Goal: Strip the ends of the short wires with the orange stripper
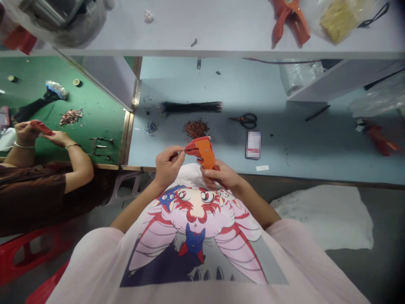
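Note:
My right hand (219,174) is wrapped round the handles of a red and orange wire stripper (206,153), held just past the front edge of the blue table. My left hand (170,165) pinches a thin dark wire, whose tip meets the jaws of the tool on its left side. Behind the tool lies a pile of small copper-coloured scraps (196,128). Beyond that pile a long bundle of black wires (191,107) stretches sideways. Black-handled scissors (247,121) and a phone-like object (253,144) are to the right of the pile.
A shelf (221,31) crosses above the table, with another orange tool (290,21) on it. More red pliers (379,137) lie at the right. At the green table (95,105) on the left, another person's hands (60,139) hold a red tool. A white sack (329,217) stands below right.

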A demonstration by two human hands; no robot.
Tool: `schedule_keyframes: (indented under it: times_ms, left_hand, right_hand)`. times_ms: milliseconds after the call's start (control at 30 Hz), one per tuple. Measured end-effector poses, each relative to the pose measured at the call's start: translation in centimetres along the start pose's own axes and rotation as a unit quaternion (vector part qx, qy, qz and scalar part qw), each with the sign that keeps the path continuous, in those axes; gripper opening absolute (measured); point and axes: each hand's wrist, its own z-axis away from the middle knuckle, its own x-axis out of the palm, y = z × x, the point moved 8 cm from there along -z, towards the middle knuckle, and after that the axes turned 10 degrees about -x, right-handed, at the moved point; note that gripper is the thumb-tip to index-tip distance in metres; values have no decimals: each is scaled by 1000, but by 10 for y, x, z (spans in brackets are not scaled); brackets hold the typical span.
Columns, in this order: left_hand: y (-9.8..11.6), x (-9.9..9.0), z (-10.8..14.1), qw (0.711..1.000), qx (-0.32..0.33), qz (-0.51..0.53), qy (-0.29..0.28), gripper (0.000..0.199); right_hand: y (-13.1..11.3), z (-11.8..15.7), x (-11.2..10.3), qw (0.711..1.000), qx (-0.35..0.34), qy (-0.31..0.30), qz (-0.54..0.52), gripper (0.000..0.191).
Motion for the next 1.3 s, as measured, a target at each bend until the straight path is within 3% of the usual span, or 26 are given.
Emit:
schedule_keyframes:
  times_ms: [200,300,400,467,533,600,667,700,767,933,1067,1200,1267,1300]
  left_hand:
    - [-1,-1,-3,1000,3,-4,5,10]
    - [1,-4,-3,1000,9,-3,14,11]
    - [3,-8,-1,1000,19,-3,23,10]
    - [5,-10,0,999,32,1,27,9]
    - [5,-12,1,999,43,7,32,7]
    - [4,-14,2,998,49,8,41,6]
    - [4,-16,2,997,55,-3,51,5]
    - [4,-17,2,997,60,-11,54,5]
    - [6,-18,3,995,78,-32,58,4]
    - [19,-18,12,973,183,-109,83,4]
    - [25,-8,20,942,266,-187,84,5]
    - [24,5,23,916,307,-251,54,6]
    - [23,9,23,909,317,-267,44,6]
    - [24,11,24,906,322,-271,41,6]
  right_hand:
    - [0,-1,-1,999,-8,19,-48,29]
    - [-7,1,-5,999,-12,-2,-37,45]
    - [-18,3,-17,998,-39,10,40,44]
    - [-22,2,-33,983,-58,52,168,39]
    - [-23,1,-56,921,-57,119,368,38]
    - [-17,0,-81,801,-13,172,574,41]
    - [0,-2,-107,676,67,177,712,44]
    - [13,-2,-120,629,114,165,751,43]
    - [35,-1,-142,602,150,153,769,36]
    - [67,8,-170,600,160,138,771,34]
    - [66,3,-170,618,122,142,763,36]
    - [38,-14,-140,647,51,151,746,38]
    - [14,-22,-109,681,-24,147,717,37]
    - [-3,-24,-88,720,-110,144,670,36]
